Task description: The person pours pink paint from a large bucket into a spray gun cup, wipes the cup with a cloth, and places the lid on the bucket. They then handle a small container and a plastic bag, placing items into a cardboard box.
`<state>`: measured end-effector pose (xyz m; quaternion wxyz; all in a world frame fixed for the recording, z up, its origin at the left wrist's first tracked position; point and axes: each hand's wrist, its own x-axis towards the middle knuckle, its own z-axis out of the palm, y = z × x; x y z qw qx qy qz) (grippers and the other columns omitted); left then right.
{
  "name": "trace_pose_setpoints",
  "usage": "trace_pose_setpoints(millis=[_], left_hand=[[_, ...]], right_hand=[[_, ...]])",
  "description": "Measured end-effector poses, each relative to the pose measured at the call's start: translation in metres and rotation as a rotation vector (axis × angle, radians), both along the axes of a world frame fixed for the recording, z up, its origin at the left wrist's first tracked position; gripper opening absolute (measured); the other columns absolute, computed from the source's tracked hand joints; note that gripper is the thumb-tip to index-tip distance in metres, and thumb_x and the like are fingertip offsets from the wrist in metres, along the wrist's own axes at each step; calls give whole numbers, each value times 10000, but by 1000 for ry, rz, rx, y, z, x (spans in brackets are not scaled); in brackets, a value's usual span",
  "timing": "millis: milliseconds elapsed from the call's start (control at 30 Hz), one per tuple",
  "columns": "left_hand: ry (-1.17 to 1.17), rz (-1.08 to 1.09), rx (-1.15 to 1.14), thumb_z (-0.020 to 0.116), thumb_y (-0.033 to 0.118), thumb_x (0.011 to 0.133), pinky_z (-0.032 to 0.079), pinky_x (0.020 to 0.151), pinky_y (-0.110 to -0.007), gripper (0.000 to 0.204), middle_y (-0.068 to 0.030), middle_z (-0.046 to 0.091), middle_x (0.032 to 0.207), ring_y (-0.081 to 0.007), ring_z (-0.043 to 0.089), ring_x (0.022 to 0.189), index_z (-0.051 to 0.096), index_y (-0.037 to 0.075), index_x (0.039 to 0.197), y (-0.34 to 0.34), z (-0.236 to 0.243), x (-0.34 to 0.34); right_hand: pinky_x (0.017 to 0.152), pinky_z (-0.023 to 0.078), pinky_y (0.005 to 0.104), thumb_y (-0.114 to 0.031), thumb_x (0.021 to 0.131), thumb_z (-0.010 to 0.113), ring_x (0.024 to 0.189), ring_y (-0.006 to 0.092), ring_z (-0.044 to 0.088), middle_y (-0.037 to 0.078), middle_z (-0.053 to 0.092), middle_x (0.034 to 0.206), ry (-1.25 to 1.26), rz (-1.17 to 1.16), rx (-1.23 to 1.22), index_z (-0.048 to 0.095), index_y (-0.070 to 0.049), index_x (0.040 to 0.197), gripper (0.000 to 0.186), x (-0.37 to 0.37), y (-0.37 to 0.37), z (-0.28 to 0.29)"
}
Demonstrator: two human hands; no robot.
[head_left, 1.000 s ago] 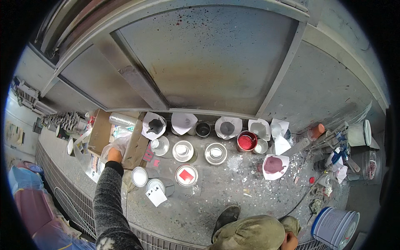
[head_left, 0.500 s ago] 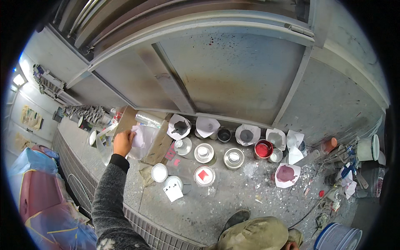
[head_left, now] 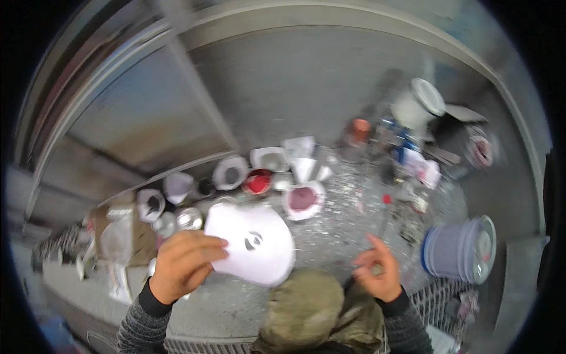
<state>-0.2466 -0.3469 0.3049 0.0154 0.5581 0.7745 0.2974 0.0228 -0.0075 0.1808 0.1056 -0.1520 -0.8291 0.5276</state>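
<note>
My left hand (head_left: 187, 259) pinches a flat white paper paint strainer (head_left: 268, 248) at its left edge. Its outline is rounded at the right and a dark printed mark shows on it. The paper hangs in front of my knees and covers part of the floor and cans behind. To the right, my right hand (head_left: 378, 270) is raised with nothing visible in it, its index finger stretched out and blurred by motion. Beyond the paper stand a can of red paint (head_left: 257, 182) and a strainer stained purple-pink (head_left: 303, 199).
More used strainers (head_left: 230, 172) stand along the wall, with metal cans (head_left: 190, 219) before them. A cardboard box (head_left: 141, 241) sits at the left. At the right are a blue-rimmed bucket (head_left: 457, 251), a white bucket (head_left: 415, 106) and an orange cup (head_left: 360, 129). Paint spots cover the floor.
My left hand has come away from the cardboard box at the left, now with the paper strainer. My right hand has risen into full view. The whole view has swung to the right.
</note>
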Motion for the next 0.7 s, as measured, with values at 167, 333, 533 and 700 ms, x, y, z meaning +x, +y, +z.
trace_pose_setpoints(millis=[167, 333, 533, 700], left_hand=[[-133, -369, -41, 795, 59, 785, 564, 903, -418, 237, -53, 733, 1225, -291, 707, 1051, 743, 91, 1014, 97, -3, 21], [-276, -554, -177, 806, 121, 860, 571, 950, -427, 182, -58, 710, 1270, -302, 693, 1145, 733, 62, 1016, 125, 4, 28], [-882, -452, 90, 843, 57, 808, 498, 1093, -454, 237, -214, 468, 1570, -356, 620, 1319, 659, 73, 956, 121, -18, 36], [-958, -190, -37, 885, 144, 849, 505, 942, -332, 313, -131, 696, 1237, -181, 671, 1067, 580, 109, 911, 111, -44, 51]], right_hand=[[608, 575, 328, -301, 904, 728, 651, 196, 678, 71, 714, 1069, 187, 584, 735, 529, -233, 1531, 662, -28, 25, 100], [599, 572, 273, -242, 823, 702, 667, 135, 673, 64, 674, 1243, 191, 712, 1042, 621, -332, 1428, 617, -16, 42, 126], [674, 575, 330, -175, 911, 760, 768, 239, 705, 60, 738, 1021, 273, 486, 522, 724, -111, 1077, 181, -11, 56, 96], [723, 573, 326, -108, 905, 782, 844, 237, 734, 92, 757, 1005, 225, 266, 114, 740, -57, 984, 103, -1, 48, 86]])
